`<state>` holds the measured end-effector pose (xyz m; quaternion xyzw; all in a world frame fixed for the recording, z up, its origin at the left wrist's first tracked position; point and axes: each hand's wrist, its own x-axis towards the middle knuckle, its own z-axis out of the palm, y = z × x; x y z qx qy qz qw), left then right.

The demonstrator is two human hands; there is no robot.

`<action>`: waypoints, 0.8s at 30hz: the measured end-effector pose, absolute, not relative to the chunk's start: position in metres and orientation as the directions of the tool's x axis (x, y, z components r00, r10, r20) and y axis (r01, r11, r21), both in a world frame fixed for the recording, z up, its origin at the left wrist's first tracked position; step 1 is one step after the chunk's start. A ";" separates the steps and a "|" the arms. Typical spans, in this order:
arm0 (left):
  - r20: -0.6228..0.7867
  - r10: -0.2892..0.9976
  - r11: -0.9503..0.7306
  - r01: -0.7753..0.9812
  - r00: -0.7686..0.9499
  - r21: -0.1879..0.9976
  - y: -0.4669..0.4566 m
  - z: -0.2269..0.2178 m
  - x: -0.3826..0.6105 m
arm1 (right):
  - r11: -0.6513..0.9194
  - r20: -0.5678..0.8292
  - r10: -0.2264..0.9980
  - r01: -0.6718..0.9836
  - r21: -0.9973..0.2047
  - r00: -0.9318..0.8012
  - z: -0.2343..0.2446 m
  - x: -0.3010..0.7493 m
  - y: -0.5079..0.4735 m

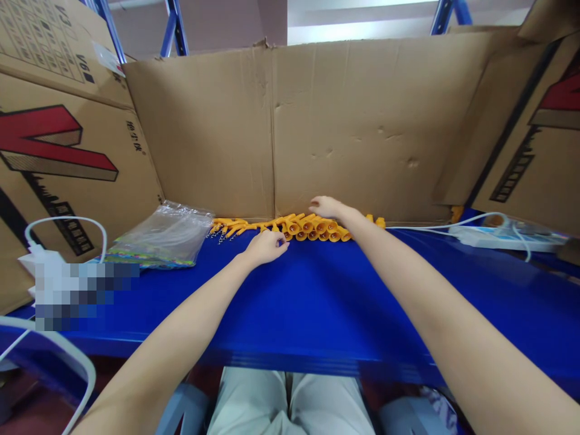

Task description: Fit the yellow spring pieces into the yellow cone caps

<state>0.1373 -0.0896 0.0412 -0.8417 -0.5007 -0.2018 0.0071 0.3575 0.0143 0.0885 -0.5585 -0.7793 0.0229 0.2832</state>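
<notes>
A row of small orange plastic pieces point(312, 227), some with little metal chains, lies on the blue table point(317, 302) against the cardboard wall. My left hand point(267, 246) rests on the table just in front of the row, its fingers curled in a pinch at the nearest orange piece; what it holds is too small to name. My right hand point(327, 207) lies on top of the right part of the row, fingers bent down over the pieces.
A cardboard screen point(294, 127) closes off the back and both sides. A stack of clear plastic bags point(165, 237) lies at the left. A white power strip point(502, 237) with cables sits at the right. A white charger and cable point(40, 257) are at the far left.
</notes>
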 end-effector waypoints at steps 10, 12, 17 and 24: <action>0.301 0.815 -0.561 0.804 0.495 0.197 -0.089 0.039 0.138 | -0.159 0.076 0.985 0.986 0.058 0.154 0.073 0.440 -0.005; 0.294 0.813 -0.565 0.803 0.503 0.190 -0.088 0.038 0.138 | -0.170 0.071 0.983 0.985 0.011 0.169 0.060 0.444 -0.003; 0.299 0.804 -0.576 0.798 0.514 0.177 -0.088 0.038 0.138 | -0.194 0.137 0.970 0.980 -0.051 0.199 0.049 0.448 -0.001; 0.297 0.794 -0.591 0.787 0.530 0.175 -0.087 0.037 0.138 | -0.163 0.281 0.949 0.986 0.043 0.145 0.084 0.456 -0.010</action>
